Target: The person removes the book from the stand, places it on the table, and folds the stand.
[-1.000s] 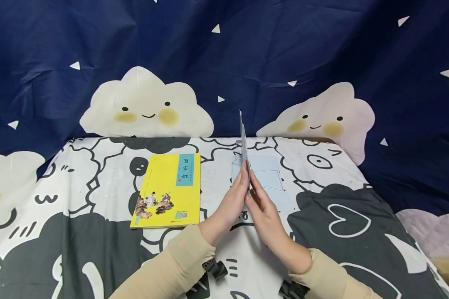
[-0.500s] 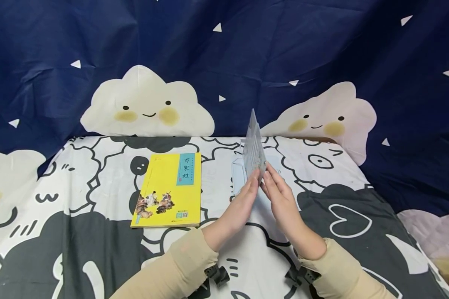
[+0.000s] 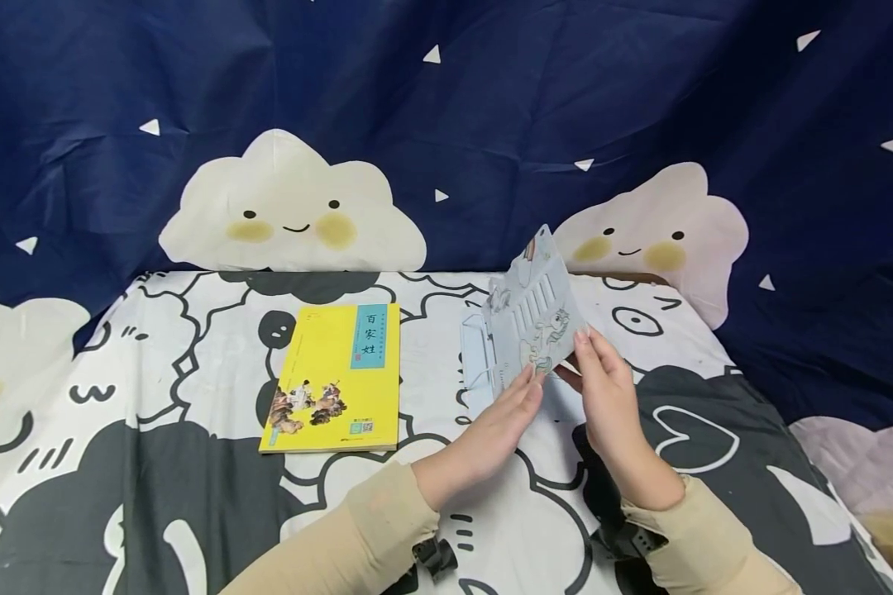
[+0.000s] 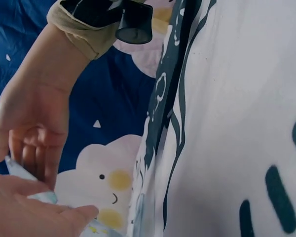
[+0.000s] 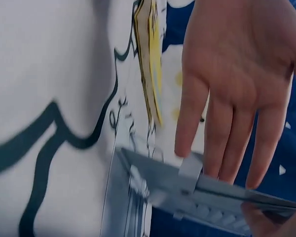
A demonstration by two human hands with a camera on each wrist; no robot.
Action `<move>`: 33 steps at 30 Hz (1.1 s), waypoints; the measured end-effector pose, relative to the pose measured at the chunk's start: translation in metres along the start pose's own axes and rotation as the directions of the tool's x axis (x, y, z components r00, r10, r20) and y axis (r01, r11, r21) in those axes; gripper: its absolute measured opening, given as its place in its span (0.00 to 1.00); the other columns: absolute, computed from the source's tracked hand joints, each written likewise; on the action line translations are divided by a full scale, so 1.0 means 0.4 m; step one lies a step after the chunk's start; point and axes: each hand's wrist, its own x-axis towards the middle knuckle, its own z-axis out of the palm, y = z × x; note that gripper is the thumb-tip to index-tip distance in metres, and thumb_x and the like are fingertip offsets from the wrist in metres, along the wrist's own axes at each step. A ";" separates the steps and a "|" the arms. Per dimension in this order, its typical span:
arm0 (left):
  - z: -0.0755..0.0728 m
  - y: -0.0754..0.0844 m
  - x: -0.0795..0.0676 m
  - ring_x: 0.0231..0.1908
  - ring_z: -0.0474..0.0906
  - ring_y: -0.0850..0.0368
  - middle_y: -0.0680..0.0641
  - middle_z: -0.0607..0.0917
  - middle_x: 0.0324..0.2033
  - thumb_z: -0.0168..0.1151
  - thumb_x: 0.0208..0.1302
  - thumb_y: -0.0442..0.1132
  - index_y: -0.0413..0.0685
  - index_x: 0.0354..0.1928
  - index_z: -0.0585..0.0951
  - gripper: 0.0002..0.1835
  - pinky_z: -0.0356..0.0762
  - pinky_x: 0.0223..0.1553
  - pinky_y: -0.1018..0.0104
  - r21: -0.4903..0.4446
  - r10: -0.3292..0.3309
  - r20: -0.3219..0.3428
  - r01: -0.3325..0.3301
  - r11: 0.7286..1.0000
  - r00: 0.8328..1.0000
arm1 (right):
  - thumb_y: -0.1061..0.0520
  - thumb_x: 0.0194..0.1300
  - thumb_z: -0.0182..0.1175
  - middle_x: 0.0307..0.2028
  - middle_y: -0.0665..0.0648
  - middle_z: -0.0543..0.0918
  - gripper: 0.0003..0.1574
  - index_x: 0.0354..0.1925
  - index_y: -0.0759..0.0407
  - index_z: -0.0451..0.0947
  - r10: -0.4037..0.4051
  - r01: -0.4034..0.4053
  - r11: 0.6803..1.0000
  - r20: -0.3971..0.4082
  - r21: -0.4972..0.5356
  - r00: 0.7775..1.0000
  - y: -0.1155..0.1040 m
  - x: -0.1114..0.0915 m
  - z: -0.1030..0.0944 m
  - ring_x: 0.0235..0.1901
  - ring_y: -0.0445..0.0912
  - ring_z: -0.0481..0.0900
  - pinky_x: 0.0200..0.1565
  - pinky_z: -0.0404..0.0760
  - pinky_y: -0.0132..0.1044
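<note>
A pale blue folding book stand (image 3: 539,318) with a unicorn print and slots stands with its panel raised and turned partly to face left. Its wire page holders (image 3: 479,340) stick out on the left, above a light blue base on the cloth. My right hand (image 3: 613,397) pinches the panel's lower right edge. The fingers of my left hand (image 3: 494,430) are straight and touch the panel's lower front. In the right wrist view, the left palm (image 5: 241,54) shows, with the fingertips meeting the stand (image 5: 158,175). Fingers of the right hand (image 4: 37,158) appear behind the panel in the left wrist view.
A yellow book (image 3: 335,380) with a blue title block lies flat left of the stand. Beneath is a black-and-white cartoon cloth (image 3: 216,397). Behind the table hangs a navy curtain (image 3: 491,107) with smiling clouds.
The book stand's panel has swung from edge-on toward the right, showing its printed face. The right hand has moved right with it, and the left hand has followed a little. The yellow book stays put.
</note>
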 end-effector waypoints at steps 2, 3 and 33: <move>0.001 -0.001 -0.001 0.79 0.41 0.56 0.51 0.48 0.79 0.21 0.76 0.66 0.47 0.77 0.57 0.41 0.42 0.78 0.54 0.007 -0.008 0.016 0.008 1.000 1.000 | 0.50 0.78 0.49 0.43 0.41 0.85 0.30 0.66 0.71 0.67 -0.002 0.003 1.000 -0.042 0.010 0.999 0.005 0.007 -0.014 0.46 0.33 0.83 0.46 0.83 0.25; 0.001 -0.002 -0.001 0.78 0.42 0.56 0.52 0.49 0.79 0.21 0.76 0.66 0.47 0.76 0.58 0.40 0.42 0.78 0.54 0.007 -0.008 0.024 0.008 1.000 1.000 | 0.50 0.78 0.49 0.41 0.41 0.85 0.29 0.65 0.71 0.69 -0.001 0.002 1.000 -0.063 0.017 0.998 0.009 0.011 -0.021 0.44 0.33 0.84 0.44 0.84 0.25; -0.084 -0.093 -0.030 0.64 0.72 0.39 0.40 0.69 0.70 0.57 0.71 0.55 0.43 0.72 0.67 0.34 0.71 0.64 0.46 -0.022 -0.191 -0.082 0.189 0.982 0.978 | 0.65 0.74 0.48 0.31 0.37 0.83 0.33 0.71 0.78 0.53 0.285 -0.287 0.958 -0.134 0.008 0.949 0.128 0.054 -0.223 0.29 0.31 0.84 0.37 0.85 0.25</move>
